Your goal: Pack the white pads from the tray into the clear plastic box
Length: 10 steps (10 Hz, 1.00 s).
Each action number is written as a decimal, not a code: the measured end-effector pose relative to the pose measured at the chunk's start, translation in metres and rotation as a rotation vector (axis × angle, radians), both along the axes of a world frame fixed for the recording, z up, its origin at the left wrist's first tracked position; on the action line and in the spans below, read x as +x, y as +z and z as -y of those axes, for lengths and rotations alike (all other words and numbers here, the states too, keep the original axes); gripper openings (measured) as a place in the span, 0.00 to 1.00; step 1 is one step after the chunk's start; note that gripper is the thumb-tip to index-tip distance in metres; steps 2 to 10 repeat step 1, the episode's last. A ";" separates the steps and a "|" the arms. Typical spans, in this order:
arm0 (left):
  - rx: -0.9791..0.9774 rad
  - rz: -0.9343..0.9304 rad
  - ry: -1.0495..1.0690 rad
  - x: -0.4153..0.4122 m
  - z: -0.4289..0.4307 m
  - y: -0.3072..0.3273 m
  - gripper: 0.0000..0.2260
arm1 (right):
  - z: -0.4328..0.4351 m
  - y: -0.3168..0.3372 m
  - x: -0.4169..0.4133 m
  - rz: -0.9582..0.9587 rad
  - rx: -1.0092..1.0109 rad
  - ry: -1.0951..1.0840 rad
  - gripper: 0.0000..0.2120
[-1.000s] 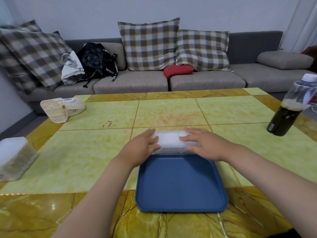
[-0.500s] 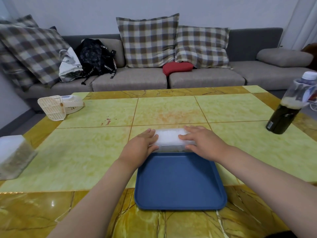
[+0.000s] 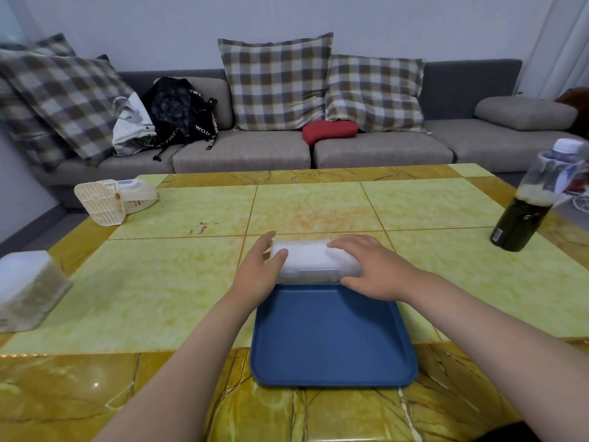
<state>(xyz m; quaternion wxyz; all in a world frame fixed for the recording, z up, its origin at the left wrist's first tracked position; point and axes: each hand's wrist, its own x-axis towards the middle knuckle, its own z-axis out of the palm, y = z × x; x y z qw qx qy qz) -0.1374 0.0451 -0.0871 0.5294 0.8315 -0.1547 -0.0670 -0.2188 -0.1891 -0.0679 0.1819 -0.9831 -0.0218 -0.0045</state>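
The clear plastic box (image 3: 310,261) lies on the table just past the far edge of the blue tray (image 3: 331,339). Its lid is on and white pads show through the plastic. My left hand (image 3: 258,269) grips the box's left end, thumb on top and fingers behind it. My right hand (image 3: 373,269) clasps the right end, fingers over the lid and thumb at the front. No pads lie on the tray's blue floor.
A dark bottle with a white cap (image 3: 529,212) stands at the table's right edge. A small cream fan (image 3: 111,199) sits at the far left and a white-lidded container (image 3: 28,288) at the near left. A grey sofa (image 3: 242,151) with cushions runs behind the yellow table (image 3: 165,282).
Both hands have stayed on the box's ends. My left thumb has shifted a little further onto the top. The box and tray have not moved on the table.
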 end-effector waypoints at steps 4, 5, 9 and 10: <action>-0.079 0.011 0.044 0.000 -0.003 0.010 0.25 | 0.001 0.014 -0.006 0.050 0.058 -0.037 0.36; -0.079 0.011 0.044 0.000 -0.003 0.010 0.25 | 0.001 0.014 -0.006 0.050 0.058 -0.037 0.36; -0.079 0.011 0.044 0.000 -0.003 0.010 0.25 | 0.001 0.014 -0.006 0.050 0.058 -0.037 0.36; -0.079 0.011 0.044 0.000 -0.003 0.010 0.25 | 0.001 0.014 -0.006 0.050 0.058 -0.037 0.36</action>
